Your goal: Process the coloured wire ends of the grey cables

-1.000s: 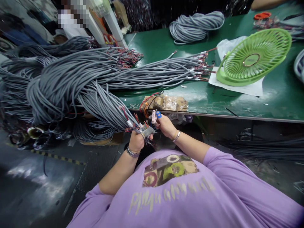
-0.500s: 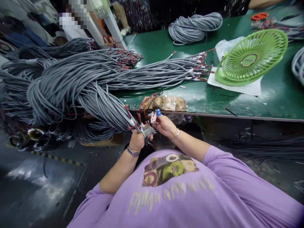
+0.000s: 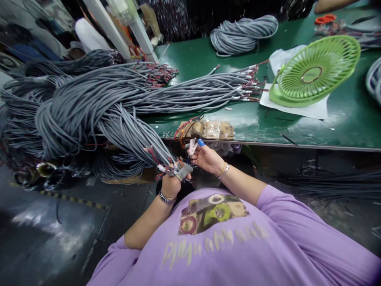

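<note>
My left hand (image 3: pixel 171 186) is closed around the stripped end of a grey cable from a thick bundle of grey cables (image 3: pixel 133 131). Its thumb wears a grey cover (image 3: pixel 183 171). Coloured wire ends (image 3: pixel 162 169) fan out around the fingers. In my right hand (image 3: pixel 206 159), just to the right, is a small pale pink clip-like tool (image 3: pixel 193 147), pinched between the fingers; its exact kind is unclear. Blue tape (image 3: pixel 201 142) wraps one fingertip of that hand. A thin dark blue wire shows between the two hands.
More grey cables (image 3: pixel 190 93) lie across the green table (image 3: pixel 253 127). At its front edge sits a taped cardboard-like block (image 3: pixel 211 130) with red and black wires. A green fan (image 3: pixel 315 73) stands on white paper. Behind are a cable coil (image 3: pixel 244 33) and orange-handled scissors (image 3: pixel 325 19).
My left hand has shifted slightly left and down with the cable end, and the wire ends around it have moved left. My right hand has drawn a little to the right, still pinching the pink tool.
</note>
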`<move>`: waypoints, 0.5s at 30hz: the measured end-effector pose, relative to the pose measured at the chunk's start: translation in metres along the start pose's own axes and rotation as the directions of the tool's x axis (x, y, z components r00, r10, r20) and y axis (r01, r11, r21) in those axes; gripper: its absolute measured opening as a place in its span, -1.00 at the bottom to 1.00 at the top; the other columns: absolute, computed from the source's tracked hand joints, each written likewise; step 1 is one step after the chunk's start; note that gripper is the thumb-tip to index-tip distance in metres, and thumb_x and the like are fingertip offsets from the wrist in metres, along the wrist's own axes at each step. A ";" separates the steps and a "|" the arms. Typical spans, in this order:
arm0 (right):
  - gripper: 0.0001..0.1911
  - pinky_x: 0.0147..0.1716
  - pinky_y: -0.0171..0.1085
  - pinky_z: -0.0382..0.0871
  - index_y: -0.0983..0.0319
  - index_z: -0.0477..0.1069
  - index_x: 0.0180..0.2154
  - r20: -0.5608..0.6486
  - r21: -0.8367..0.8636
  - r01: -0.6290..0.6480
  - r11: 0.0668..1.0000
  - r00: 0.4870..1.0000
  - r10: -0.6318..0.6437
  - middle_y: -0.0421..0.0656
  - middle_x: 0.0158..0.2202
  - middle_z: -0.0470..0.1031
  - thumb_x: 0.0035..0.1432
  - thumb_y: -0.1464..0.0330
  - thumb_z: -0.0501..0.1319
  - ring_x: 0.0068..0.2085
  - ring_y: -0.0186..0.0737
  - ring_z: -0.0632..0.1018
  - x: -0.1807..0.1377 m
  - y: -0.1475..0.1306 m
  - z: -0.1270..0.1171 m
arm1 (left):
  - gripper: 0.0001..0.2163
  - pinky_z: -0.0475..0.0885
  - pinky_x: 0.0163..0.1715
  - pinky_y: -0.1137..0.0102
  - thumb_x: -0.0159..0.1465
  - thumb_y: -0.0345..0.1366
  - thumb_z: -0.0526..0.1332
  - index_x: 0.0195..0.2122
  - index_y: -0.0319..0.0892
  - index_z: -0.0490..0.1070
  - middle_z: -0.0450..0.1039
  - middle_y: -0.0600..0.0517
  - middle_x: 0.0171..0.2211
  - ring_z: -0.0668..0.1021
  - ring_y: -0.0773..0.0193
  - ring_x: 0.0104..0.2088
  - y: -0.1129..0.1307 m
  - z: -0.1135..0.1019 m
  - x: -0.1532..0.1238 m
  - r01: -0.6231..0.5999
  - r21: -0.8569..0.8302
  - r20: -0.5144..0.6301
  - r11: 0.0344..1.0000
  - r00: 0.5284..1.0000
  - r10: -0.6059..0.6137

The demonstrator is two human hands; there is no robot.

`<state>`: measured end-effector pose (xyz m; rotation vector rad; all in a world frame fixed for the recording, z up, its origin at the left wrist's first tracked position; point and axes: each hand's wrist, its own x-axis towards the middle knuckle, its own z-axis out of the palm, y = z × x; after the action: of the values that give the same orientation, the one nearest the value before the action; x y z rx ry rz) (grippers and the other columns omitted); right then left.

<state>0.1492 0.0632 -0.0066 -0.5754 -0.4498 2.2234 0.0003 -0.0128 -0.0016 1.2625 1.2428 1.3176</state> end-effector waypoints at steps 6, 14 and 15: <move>-0.63 -0.54 -0.41 0.24 0.29 0.51 -0.28 -0.057 -0.036 0.084 0.996 0.995 -0.086 -0.21 -0.46 0.44 0.23 0.10 0.19 -0.51 -0.42 0.33 0.000 0.003 0.001 | -0.82 0.43 -0.47 0.41 0.14 -0.17 0.32 -0.51 -0.16 0.52 0.48 0.08 -0.63 0.52 0.31 -0.56 -0.009 0.012 -0.001 -0.082 0.135 -0.175 0.987 0.979 0.106; -0.64 -0.52 -0.41 0.20 0.25 0.48 -0.32 -0.123 0.061 0.066 0.996 0.991 -0.058 -0.26 -0.51 0.40 0.15 0.06 0.28 -0.51 -0.44 0.30 0.008 0.005 0.004 | -0.80 0.47 -0.31 0.37 0.17 -0.23 0.29 -0.55 -0.17 0.52 0.51 0.08 -0.61 0.56 0.30 -0.52 -0.014 0.016 0.002 -0.100 0.157 -0.198 0.983 0.971 0.130; -0.66 -0.52 -0.41 0.20 0.25 0.48 -0.33 -0.127 0.071 0.073 0.995 0.990 -0.064 -0.25 -0.51 0.41 0.15 0.07 0.29 -0.51 -0.43 0.31 0.009 0.005 0.003 | -0.79 0.46 -0.32 0.37 0.17 -0.23 0.28 -0.58 -0.17 0.51 0.51 0.08 -0.62 0.55 0.30 -0.53 -0.014 0.016 0.003 -0.092 0.178 -0.195 0.980 0.973 0.126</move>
<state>0.1386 0.0664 -0.0088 -0.6448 -0.3154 2.1155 0.0153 -0.0079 -0.0158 1.3550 1.4724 1.4774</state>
